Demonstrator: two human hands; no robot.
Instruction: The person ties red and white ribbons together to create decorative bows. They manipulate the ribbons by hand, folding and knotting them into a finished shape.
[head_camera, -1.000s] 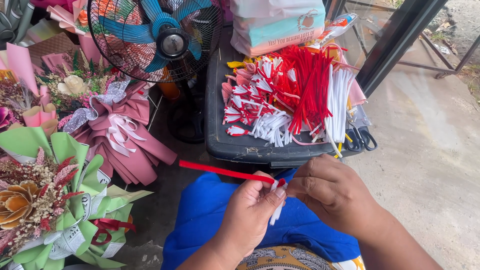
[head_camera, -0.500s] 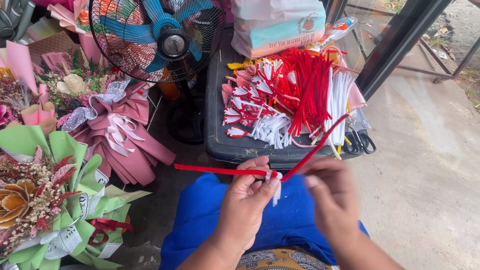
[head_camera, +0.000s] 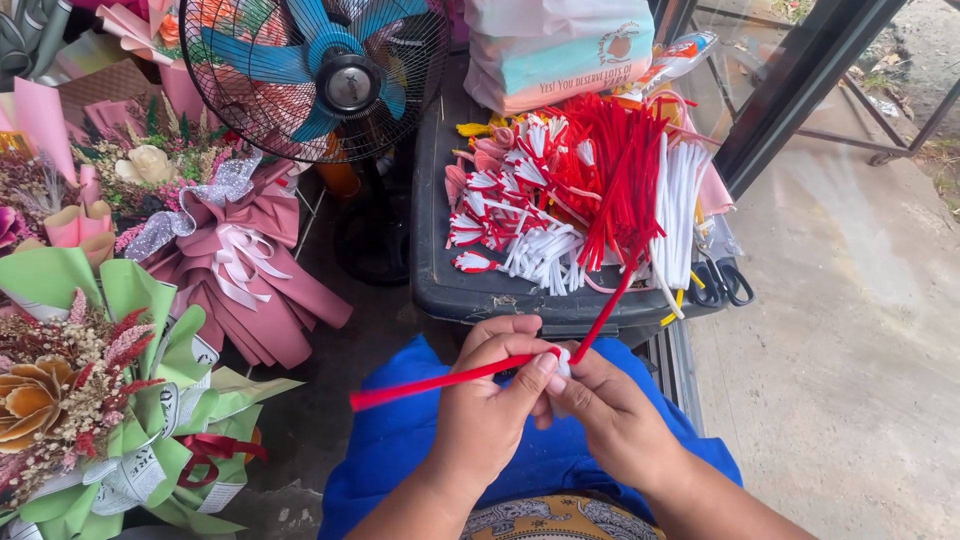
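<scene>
One red pipe cleaner (head_camera: 440, 380) — two hands (head_camera: 480, 410) pinching.

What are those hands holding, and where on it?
Both hands, left hand and right hand, pinch a red pipe cleaner at its bend, around something small and white.

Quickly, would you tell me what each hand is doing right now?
Left hand: closed, pinching the red pipe cleaner.
Right hand: closed on the same pipe cleaner at a small white piece.

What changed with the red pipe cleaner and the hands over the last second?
The red pipe cleaner, straight before, is now bent into a V at the white piece, its right half angled upward. The right hand moved beside the left hand, both pinching the bend. The pile and bouquets stayed put.
</scene>
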